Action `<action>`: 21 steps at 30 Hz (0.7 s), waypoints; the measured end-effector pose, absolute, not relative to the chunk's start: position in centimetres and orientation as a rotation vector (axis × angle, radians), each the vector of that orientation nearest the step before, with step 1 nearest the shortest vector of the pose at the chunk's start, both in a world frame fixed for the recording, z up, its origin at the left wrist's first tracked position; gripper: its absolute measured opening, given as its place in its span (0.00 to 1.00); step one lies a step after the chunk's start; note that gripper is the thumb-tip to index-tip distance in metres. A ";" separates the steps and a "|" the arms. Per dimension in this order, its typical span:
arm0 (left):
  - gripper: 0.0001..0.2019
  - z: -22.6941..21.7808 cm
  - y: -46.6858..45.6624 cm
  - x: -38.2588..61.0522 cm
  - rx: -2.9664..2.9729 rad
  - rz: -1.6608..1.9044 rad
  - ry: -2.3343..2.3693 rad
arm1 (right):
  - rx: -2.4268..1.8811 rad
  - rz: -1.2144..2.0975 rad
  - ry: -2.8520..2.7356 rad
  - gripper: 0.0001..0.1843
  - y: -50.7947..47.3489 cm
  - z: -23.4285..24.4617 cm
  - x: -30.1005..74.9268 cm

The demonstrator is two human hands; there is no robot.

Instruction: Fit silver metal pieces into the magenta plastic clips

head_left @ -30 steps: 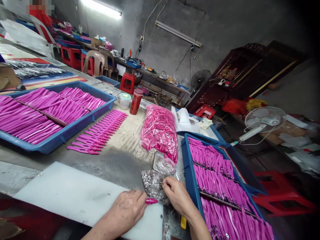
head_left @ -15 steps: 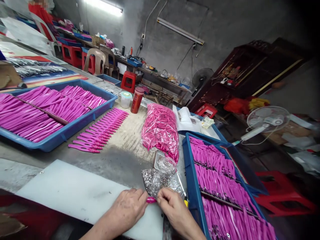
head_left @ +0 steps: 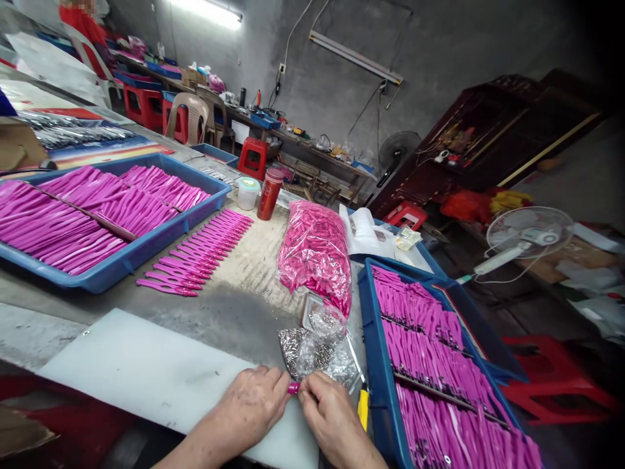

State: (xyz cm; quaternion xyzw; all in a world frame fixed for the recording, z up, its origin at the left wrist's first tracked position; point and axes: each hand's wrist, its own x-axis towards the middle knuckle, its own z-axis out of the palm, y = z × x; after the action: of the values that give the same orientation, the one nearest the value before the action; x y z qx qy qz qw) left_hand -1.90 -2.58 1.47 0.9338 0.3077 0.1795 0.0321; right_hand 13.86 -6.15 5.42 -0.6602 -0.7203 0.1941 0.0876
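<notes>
Over the right end of the white board (head_left: 161, 371), my left hand (head_left: 256, 397) is closed around a small glossy magenta plastic piece (head_left: 293, 388), most of it hidden by the fingers. My right hand (head_left: 325, 407) pinches at the piece's right end; whether a tiny part sits between its fingertips cannot be seen. Just beyond the hands lie clear plastic bags of small metal parts (head_left: 322, 355). A bulging clear bag of pink plastic pieces (head_left: 315, 251) stands behind them. A slanting row of magenta tweezer-shaped pieces (head_left: 200, 251) lies on the table to the left.
Blue trays of long magenta pieces stand at the left (head_left: 127, 264) and right (head_left: 385, 365). A yellow-handled tool (head_left: 362, 409) lies beside the right tray. A red-brown tumbler (head_left: 269, 194) and a lidded plastic tub (head_left: 248, 194) stand farther back. A person in red (head_left: 88, 32) is at the far left.
My right hand has shifted slightly left, closer to my left hand, so less of the magenta piece shows. More of the yellow handle is uncovered. The view has moved a little.
</notes>
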 end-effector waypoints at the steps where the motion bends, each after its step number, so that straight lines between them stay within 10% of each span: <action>1: 0.05 1.5 -2.6 -1.9 2.873 0.569 0.944 | -1.968 0.559 -2.154 0.12 -6.2 5.3 13.8; 21: 0.05 0.1 -2.8 -1.4 2.933 0.430 0.958 | -1.860 0.247 -2.276 0.16 -6.6 1.3 14.4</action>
State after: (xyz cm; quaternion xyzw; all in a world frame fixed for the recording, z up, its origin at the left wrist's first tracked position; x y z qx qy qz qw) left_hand -1.38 -2.80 0.15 0.9414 0.3075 0.1380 0.0130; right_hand 14.37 -6.60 1.30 -0.6277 -0.7680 0.0835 0.0957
